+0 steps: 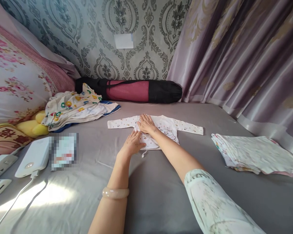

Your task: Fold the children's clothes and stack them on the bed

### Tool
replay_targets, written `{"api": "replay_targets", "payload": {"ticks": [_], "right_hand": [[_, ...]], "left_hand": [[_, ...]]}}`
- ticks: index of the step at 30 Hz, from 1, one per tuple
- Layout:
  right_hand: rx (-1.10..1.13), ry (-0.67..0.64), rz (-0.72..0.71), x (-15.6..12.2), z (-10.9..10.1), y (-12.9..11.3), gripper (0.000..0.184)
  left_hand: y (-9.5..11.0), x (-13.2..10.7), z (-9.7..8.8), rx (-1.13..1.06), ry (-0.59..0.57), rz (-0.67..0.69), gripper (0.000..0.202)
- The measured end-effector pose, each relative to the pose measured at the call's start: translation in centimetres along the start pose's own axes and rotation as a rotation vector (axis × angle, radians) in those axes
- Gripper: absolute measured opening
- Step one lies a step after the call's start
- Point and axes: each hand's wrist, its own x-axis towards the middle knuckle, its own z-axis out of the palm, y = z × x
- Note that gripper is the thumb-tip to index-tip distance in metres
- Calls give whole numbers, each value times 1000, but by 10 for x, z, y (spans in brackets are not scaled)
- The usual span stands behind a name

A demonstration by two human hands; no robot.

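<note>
A small white baby shirt [166, 125] with a tiny print and a cartoon animal outline lies spread on the grey bed sheet [156, 188], both sleeves stretched out sideways. My right hand [146, 124] lies flat on the upper left part of its front, fingers pointing away. At the shirt's lower left edge my left hand [132, 142] rests with fingers extended and thumb apart. Just beside that thumb, a white tie string [144, 152] hangs from the hem onto the sheet. Parts of the shirt's left side are covered by my hands.
Folded clothes [258, 152] are stacked at right. Crumpled printed clothes [70, 109] lie at back left, near a floral pillow [12, 74]. A white power bank [34, 157] with a cable and a power strip [2, 165] sit at left. A long black-and-red bag [128, 91] lies along the wall.
</note>
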Motion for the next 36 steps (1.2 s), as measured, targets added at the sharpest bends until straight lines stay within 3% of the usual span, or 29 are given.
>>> {"api": "replay_targets", "payload": {"ticks": [4,8,11,14,17,21,24,32,36], "right_hand": [[58,-62,48,-1,9,6,64],[105,-47,34,2,7,7,62],[286,5,47,8,-8,16,54],[488,213,180,5,-28,37,49],[582,241,307,-13,-41,60,40],[493,152,253,-41,-40,71,27],[360,122,245,-51,-34,67,29],[223,-15,299,-48,-30,63,46],[227,-3,316,-46,-32,63,42]], "left_hand": [[-3,-1,-1,-20,-162,-126,69],[1,-5,-8,-42,-161,-141,63],[7,-6,-9,-45,-25,-104,48],[17,-2,-9,-63,167,-91,30],[31,3,-5,-83,211,-127,25],[44,6,7,-9,154,-43,33],[44,6,17,89,100,48,42],[36,11,23,83,46,116,34],[35,12,24,65,77,125,29]]}}
